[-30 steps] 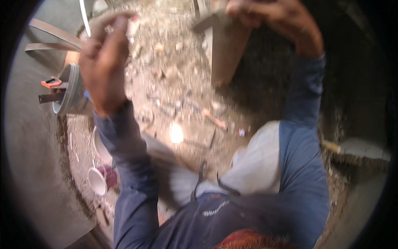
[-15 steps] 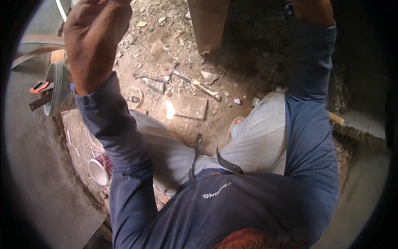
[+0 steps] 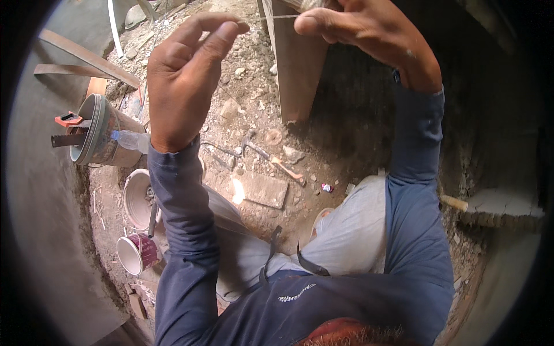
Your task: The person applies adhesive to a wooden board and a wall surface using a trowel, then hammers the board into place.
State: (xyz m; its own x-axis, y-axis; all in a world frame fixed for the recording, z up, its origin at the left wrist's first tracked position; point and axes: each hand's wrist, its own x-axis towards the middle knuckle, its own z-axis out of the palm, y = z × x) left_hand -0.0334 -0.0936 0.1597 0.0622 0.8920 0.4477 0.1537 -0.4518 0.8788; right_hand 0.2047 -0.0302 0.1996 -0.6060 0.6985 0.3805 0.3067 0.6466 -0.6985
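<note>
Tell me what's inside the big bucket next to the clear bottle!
An orange handle and a flat, dark blade poke out of the bucket. Its wall covers the bottom, so I can't see whether anything else is in there.

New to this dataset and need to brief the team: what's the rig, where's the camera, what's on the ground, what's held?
There's no robot: these are a person's own bare hands. The camera is the left of two fisheyes worn on the head, looking down, so straight edges bend near the rim.

The left hand has thumb and forefinger pinched, apparently on a thin pale string running to the thumb of the right hand. Whatever else the right hand grips is unclear at the upper edge.

On the rubble-strewn ground lie a hammer and a flat slab. To the left are a tool-filled bucket and a small maroon pail; a board stands ahead.
</note>
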